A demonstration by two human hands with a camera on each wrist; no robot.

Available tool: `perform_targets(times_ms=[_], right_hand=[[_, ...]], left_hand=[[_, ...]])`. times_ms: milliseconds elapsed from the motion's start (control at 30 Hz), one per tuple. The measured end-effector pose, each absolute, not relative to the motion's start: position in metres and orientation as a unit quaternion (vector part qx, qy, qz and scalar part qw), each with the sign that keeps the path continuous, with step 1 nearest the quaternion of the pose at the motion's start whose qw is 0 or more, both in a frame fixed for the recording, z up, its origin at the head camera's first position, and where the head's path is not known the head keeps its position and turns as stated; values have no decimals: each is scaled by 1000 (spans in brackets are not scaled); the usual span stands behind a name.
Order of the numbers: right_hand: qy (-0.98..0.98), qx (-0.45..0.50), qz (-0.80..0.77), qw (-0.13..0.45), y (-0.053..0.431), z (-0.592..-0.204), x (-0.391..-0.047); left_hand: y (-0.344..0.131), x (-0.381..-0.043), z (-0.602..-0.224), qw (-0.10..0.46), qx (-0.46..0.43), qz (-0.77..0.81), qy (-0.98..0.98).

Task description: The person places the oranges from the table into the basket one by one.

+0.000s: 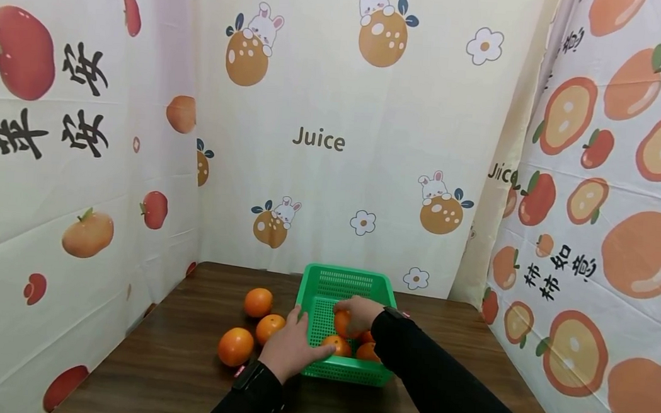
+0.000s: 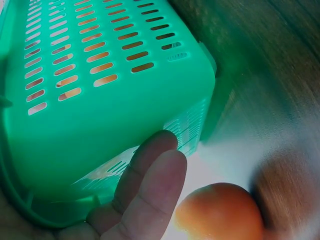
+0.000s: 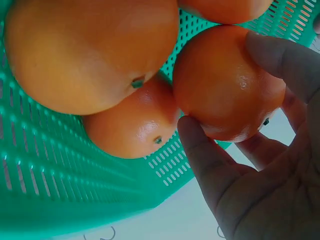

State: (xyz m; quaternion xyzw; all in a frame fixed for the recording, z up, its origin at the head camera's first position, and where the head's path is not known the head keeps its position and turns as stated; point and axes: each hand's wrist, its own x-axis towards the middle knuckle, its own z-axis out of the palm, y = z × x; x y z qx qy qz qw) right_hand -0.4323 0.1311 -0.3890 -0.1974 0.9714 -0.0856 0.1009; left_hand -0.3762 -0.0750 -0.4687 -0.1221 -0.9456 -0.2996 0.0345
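Note:
A green plastic basket with slotted walls stands on the table with several oranges in it. Inside it, my right hand holds an orange between thumb and fingers. Beside that fruit in the right wrist view lie a large orange and a lower orange. My left hand is at the basket's left front corner, its thumb over the rim. In the left wrist view its extended fingers lie along the outer wall, and a loose orange sits close by.
Left of the basket on the brown table are a rear orange, a middle orange partly behind the left hand, and a front orange. Fruit-printed cloths hang behind and on both sides.

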Motion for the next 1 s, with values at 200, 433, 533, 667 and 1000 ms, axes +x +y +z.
perform_targets(times_ms=[200, 433, 533, 667, 1000], right_hand=[[976, -184, -58, 106, 126, -399, -442], [976, -187, -35, 104, 120, -403, -446], [976, -186, -31, 110, 121, -410, -452], [975, -190, -16, 113, 122, -419, -462], [967, -223, 10, 121, 125, -430, -473]], left_hand=[[-77, -376, -471, 34, -125, -297, -946], [-78, -376, -471, 32, -122, -301, -945], [-78, -376, -471, 31, -123, -300, -945], [-78, -377, -470, 30, -120, -298, -946], [-77, -378, -468, 24, -117, -295, -948]])
